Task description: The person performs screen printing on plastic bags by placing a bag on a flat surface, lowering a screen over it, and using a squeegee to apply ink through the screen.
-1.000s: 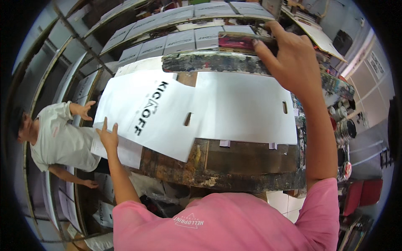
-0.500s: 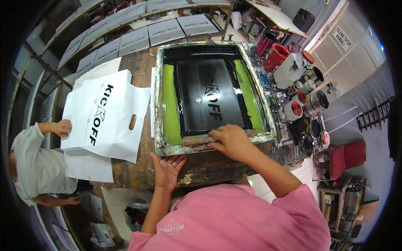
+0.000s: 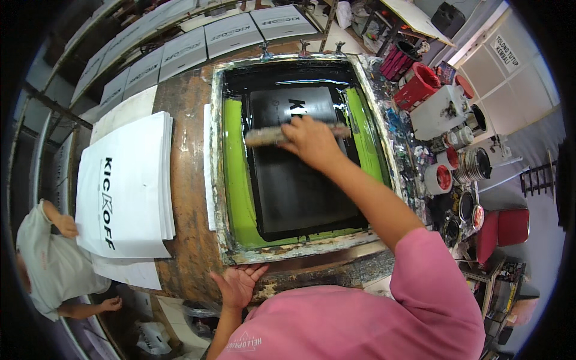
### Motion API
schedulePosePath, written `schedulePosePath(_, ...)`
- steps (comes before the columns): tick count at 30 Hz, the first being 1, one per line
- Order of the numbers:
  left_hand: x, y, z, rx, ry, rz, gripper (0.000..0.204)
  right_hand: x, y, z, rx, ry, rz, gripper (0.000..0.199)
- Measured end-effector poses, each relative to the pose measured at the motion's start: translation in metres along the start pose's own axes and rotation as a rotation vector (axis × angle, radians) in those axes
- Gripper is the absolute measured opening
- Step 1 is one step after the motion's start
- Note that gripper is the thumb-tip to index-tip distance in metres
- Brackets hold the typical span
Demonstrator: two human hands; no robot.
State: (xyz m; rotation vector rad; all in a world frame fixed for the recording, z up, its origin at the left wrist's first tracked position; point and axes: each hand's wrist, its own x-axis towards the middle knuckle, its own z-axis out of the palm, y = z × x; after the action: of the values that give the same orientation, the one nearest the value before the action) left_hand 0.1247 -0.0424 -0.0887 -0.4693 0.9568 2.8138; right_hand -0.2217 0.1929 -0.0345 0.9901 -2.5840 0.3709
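My right hand [image 3: 311,139] is wrapped round the wooden grip of a squeegee [image 3: 267,137], which lies crosswise over the middle of a printing screen [image 3: 288,201]. Black ink coats the mesh, with green strips down both sides; part of the dark lettering shows beyond the squeegee. The blade itself is hidden below the grip. Palm up with fingers spread, my left hand [image 3: 239,285] is at the near edge of the screen's paint-crusted frame [image 3: 312,247]. Its fingertips touch or sit just under that edge; I cannot tell which.
Left of the screen lies a stack of white printed bags [image 3: 129,186], with a co-worker's hand [image 3: 67,226] at its edge. Printed sheets [image 3: 231,33] fill racks at the back. Ink pots [image 3: 438,178], a white canister [image 3: 435,114] and a red chair [image 3: 507,231] stand on the right.
My right hand has pushed the squeegee from the screen's near end to past its middle. The top bag, whose handle end stuck out to the right, now lies squared on the stack.
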Motion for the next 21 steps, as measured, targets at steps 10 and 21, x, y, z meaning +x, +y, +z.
schedulePosePath(10,0.005,0.006,0.005,-0.014,-0.055,0.055,0.120,0.093,0.067,0.012,-0.015,-0.113,0.008,0.046)
schedulePosePath(21,0.009,-0.001,-0.010,-0.169,-0.330,0.076,0.105,-0.127,-0.111,-0.143,0.139,-0.342,0.120,0.038)
